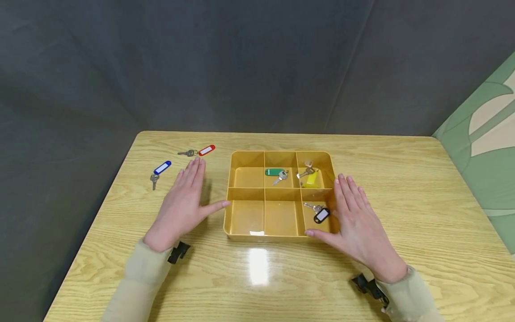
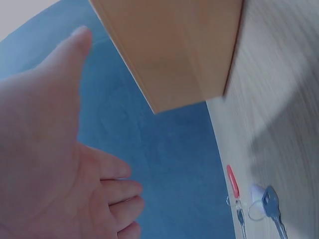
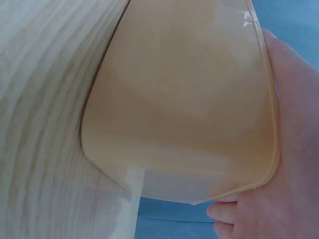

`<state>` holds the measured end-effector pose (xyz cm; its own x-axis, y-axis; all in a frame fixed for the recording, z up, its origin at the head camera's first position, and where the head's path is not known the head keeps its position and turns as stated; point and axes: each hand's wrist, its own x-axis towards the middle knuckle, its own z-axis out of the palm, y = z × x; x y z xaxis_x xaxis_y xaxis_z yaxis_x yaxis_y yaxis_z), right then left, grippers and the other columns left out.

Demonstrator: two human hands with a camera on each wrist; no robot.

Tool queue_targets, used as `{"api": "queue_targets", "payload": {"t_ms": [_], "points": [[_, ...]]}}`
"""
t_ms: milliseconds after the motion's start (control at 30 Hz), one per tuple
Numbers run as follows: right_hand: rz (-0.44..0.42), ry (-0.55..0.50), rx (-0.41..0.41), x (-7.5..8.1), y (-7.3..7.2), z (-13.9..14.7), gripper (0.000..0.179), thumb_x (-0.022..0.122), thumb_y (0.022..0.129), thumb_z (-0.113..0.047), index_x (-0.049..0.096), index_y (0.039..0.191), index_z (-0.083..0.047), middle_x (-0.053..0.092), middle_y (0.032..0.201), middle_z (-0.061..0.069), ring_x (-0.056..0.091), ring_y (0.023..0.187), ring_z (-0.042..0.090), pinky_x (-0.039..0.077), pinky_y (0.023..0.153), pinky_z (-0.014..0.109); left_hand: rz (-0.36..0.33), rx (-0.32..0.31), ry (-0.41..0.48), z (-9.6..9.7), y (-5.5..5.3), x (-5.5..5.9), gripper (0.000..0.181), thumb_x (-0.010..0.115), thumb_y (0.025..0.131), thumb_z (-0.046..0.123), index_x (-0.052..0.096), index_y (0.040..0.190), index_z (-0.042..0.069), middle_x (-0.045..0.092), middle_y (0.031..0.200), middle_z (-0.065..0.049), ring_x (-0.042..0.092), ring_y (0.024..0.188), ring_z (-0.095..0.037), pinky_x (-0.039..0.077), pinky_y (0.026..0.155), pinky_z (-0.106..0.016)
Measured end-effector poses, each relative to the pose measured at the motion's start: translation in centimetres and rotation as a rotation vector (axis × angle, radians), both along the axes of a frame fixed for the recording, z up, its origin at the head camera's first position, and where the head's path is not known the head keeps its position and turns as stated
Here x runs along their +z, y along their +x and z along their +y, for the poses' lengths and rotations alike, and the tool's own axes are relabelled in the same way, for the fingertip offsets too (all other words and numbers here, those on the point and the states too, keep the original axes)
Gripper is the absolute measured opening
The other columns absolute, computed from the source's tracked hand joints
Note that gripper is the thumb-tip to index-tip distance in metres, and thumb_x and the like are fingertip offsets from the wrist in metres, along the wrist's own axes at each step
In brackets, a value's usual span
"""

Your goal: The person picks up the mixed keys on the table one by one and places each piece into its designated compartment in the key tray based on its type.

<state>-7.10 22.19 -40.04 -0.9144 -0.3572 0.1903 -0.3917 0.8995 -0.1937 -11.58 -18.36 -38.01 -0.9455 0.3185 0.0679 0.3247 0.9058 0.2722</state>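
A yellow-gold tray (image 1: 281,239) with six-way dividers sits on the table. My left hand (image 1: 177,205) is beside its left wall, fingers straight, with the thumb tip right at the rim. Along the right wall lies my right hand (image 1: 358,223), fingers extended and thumb over the front right corner. Inside the tray, a key with a green tag (image 1: 274,171) is in the back middle compartment. One with a yellow tag (image 1: 310,179) is at back right, and one with a black tag (image 1: 322,215) at front right.
On the table left of the tray lie a key with a red tag (image 1: 207,150) and a key with a blue tag (image 1: 162,167). A dark cloth (image 1: 241,67) hangs behind the wooden table (image 1: 422,201). Green patterned fabric (image 1: 491,147) is at the right.
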Motion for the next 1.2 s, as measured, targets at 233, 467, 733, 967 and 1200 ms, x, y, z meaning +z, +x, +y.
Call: {"api": "queue_targets", "payload": {"t_ms": [233,467,733,967,1200], "points": [[0.011,-0.001,0.002,0.1,0.0,-0.1,0.129,0.065,0.079,-0.079,0.012,0.159,0.008,0.005,0.167,0.021,0.007,0.153,0.037,0.006,0.124,0.046,0.004,0.01,0.02,-0.6,-0.5,0.0,0.116,0.051,0.091,0.077,0.006,0.161,-0.004,0.001,0.168,-0.017,0.002,0.154,-0.032,0.003,0.124,-0.045],[0.02,-0.005,0.011,0.2,0.2,-0.1,0.13,0.065,0.079,-0.079,0.011,0.16,0.007,0.004,0.168,0.02,0.006,0.154,0.036,0.006,0.124,0.047,-0.001,0.024,0.027,-0.9,-0.9,0.0,0.116,0.052,0.091,0.076,0.005,0.161,-0.003,0.001,0.168,-0.016,0.001,0.154,-0.03,0.004,0.124,-0.046],[0.018,-0.013,0.013,0.3,0.4,-0.1,0.13,0.066,0.079,-0.078,0.011,0.16,0.007,0.003,0.168,0.019,0.007,0.153,0.037,0.005,0.124,0.047,0.0,0.032,0.047,-1.8,-1.5,-0.5,0.113,0.063,0.091,0.066,0.009,0.16,-0.006,0.006,0.168,-0.019,0.004,0.154,-0.032,0.009,0.124,-0.049],[0.013,-0.016,0.008,0.2,0.5,-0.1,0.129,0.066,0.079,-0.077,0.01,0.16,0.007,0.003,0.168,0.019,0.007,0.153,0.037,0.005,0.124,0.047,-0.023,0.05,0.061,-2.7,-2.0,-1.0,0.114,0.063,0.09,0.068,0.013,0.159,-0.007,0.013,0.166,-0.024,0.01,0.153,-0.035,0.011,0.124,-0.048],[0.012,-0.017,0.008,0.2,0.5,-0.1,0.128,0.066,0.08,-0.077,0.011,0.159,0.008,0.003,0.168,0.02,0.007,0.153,0.038,0.005,0.124,0.047,-0.031,0.051,0.118,-3.4,-2.5,-1.4,0.109,0.071,0.09,0.059,0.019,0.158,-0.009,0.02,0.163,-0.027,0.02,0.15,-0.041,0.021,0.12,-0.055]]}}
